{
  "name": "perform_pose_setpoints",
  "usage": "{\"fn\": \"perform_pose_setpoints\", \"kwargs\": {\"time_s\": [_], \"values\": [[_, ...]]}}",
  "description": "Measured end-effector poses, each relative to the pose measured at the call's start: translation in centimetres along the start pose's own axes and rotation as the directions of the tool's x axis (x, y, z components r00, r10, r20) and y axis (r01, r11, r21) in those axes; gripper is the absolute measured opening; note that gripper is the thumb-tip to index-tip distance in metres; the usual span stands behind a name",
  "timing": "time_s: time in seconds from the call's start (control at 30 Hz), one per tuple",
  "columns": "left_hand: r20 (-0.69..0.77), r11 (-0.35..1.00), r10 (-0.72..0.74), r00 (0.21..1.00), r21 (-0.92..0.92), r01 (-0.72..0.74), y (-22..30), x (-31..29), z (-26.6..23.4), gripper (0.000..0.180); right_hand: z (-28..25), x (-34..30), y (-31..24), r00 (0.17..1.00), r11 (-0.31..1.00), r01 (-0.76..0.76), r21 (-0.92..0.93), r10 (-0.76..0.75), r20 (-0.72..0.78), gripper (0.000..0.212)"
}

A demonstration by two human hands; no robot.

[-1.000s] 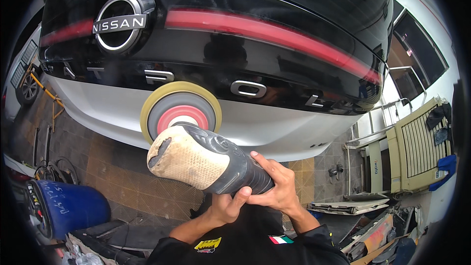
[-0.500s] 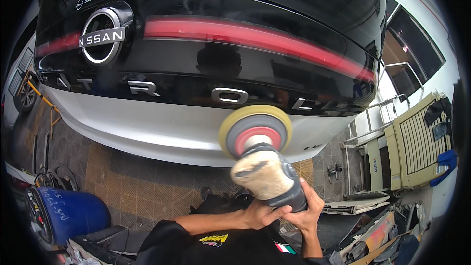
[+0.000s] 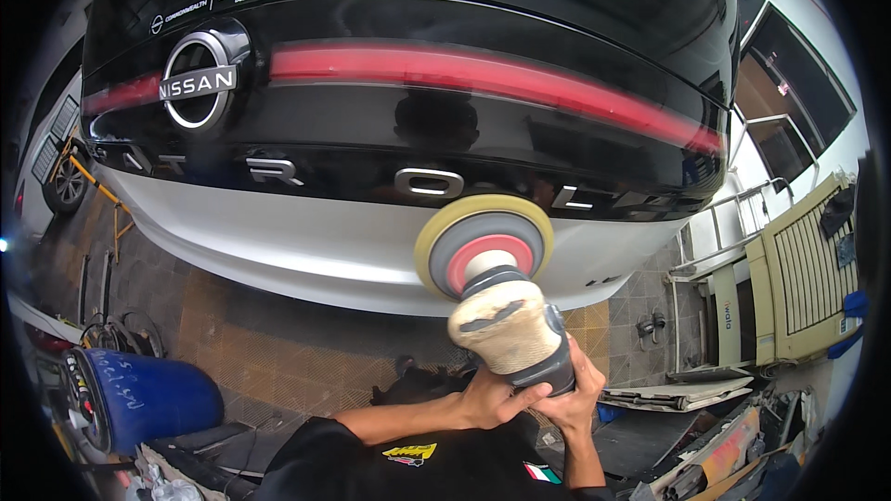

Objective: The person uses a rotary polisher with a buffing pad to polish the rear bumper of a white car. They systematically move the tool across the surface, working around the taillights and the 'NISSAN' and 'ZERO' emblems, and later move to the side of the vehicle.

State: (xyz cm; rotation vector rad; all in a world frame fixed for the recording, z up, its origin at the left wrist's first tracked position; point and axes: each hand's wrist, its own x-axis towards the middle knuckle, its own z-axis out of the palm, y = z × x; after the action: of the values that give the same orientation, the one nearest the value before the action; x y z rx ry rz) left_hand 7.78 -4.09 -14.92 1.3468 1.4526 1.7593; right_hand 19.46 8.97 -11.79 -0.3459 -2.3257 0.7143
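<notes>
Both hands are closed round the rear end of a hand-held polisher [image 3: 506, 329], whose body is wrapped in pale tape. My left hand [image 3: 494, 399] grips its near end from the left, and my right hand [image 3: 577, 385] wraps its right side. The round polishing pad [image 3: 455, 246], grey with a yellow rim and red centre, faces the back of a car. It overlaps the silver lower tailgate [image 3: 306, 246] just under the metal letters on the glossy black panel [image 3: 566, 116]. Whether the pad touches the paint, I cannot tell.
A red light strip [image 3: 390, 65] crosses the tailgate beside a round emblem [image 3: 197, 82]. At the lower left lies a blue drum [image 3: 162, 399]. To the right are a beige slatted panel [image 3: 803, 269], a metal rack and piled scrap [image 3: 733, 450]. Sandals [image 3: 650, 327] lie on the tiled floor.
The surroundings have shifted slightly right in the view. The polisher's body has swung a little to the right, while its pad stays by the same lower edge. Both hands keep their grip.
</notes>
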Motion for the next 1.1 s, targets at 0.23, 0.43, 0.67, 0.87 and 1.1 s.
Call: {"fn": "perform_pose_setpoints", "kwargs": {"time_s": [0.23,0.43,0.67,0.87,1.1], "values": [[-0.313,0.996,-0.082,0.946,-0.005,0.084,0.3,-3.0,-2.5,0.043,3.9,2.8,-1.2,0.985,0.982,0.086,0.169,-0.109,0.133,0.087],[-0.363,0.968,-0.061,0.93,0.207,0.144,1.9,-4.8,-7.5,0.043,9.6,4.8,-2.8,0.973,0.92,0.143,0.365,-0.199,0.12,0.088],[-0.514,0.911,-0.134,0.848,0.272,0.309,6.0,-4.9,-12.0,0.059,16.6,4.9,-6.3,0.99,0.769,0.053,0.638,-0.125,0.069,0.087],[-0.294,0.59,0.042,0.955,0.779,0.214,8.6,-5.1,-17.1,0.075,21.2,4.8,-9.8,0.968,0.481,-0.209,0.852,-0.022,0.25,0.077],[-0.233,0.259,-0.003,0.973,0.939,0.226,15.2,-2.2,-18.4,0.085,24.1,4.7,-12.8,0.922,0.248,-0.322,0.914,-0.136,0.362,0.07]]}}
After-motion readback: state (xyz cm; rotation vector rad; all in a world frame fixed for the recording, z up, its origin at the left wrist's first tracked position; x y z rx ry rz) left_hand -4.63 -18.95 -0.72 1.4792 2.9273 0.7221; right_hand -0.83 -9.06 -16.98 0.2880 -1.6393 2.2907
